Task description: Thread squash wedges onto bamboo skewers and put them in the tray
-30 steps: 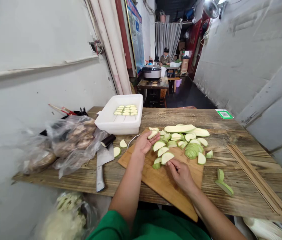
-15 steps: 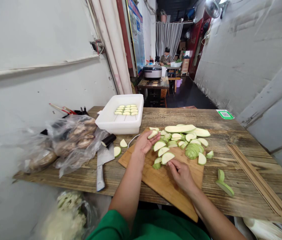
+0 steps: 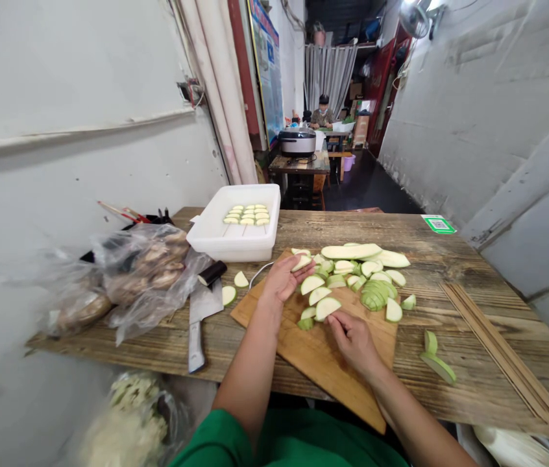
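Observation:
My left hand [image 3: 281, 280] rests on the far left part of the wooden cutting board [image 3: 318, 353], fingers curled around a pale vegetable slice [image 3: 300, 263]. My right hand [image 3: 352, 337] lies lower on the board, fingers pinched together against a slice [image 3: 326, 307]; what is between the fingertips is too small to make out. A heap of pale green vegetable slices [image 3: 352, 272] covers the far half of the board.
A white tray [image 3: 235, 241] holds skewered slices [image 3: 246, 215]. A cleaver [image 3: 199, 318] lies left of the board beside plastic bags [image 3: 123, 275]. Bamboo skewers [image 3: 503, 353] lie on the right of the wooden table [image 3: 474, 383]. Loose slices [image 3: 435, 360] sit nearby. A person [image 3: 322, 111] sits far behind.
Almost nothing has changed; my left hand has shifted slightly with its slice, and the right hand stays where it was.

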